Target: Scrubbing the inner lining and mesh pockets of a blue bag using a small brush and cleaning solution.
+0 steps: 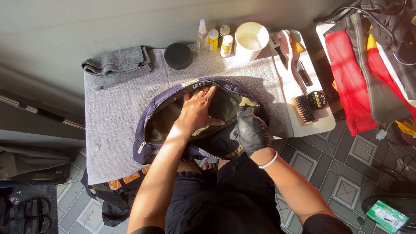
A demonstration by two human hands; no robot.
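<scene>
— Where is the open navy fabric bag [151, 125] found?
— At the bench's near edge, on a grey towel [112, 112]. Its lining is pressed flat by the bare left hand [197, 110], fingers spread; the black-gloved right hand [251, 128] is curled at the rim.
— And farther back?
— A white cup [250, 41] is seen.

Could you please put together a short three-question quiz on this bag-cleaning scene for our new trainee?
1. True or false: the right hand wears a black glove.
2. Where does the bare left hand rest? A) on the folded grey towel B) inside the open purple bag
3. What round dark thing stands left of the small bottles?

Key: 1 true; 2 B; 3 the black tin.
</scene>
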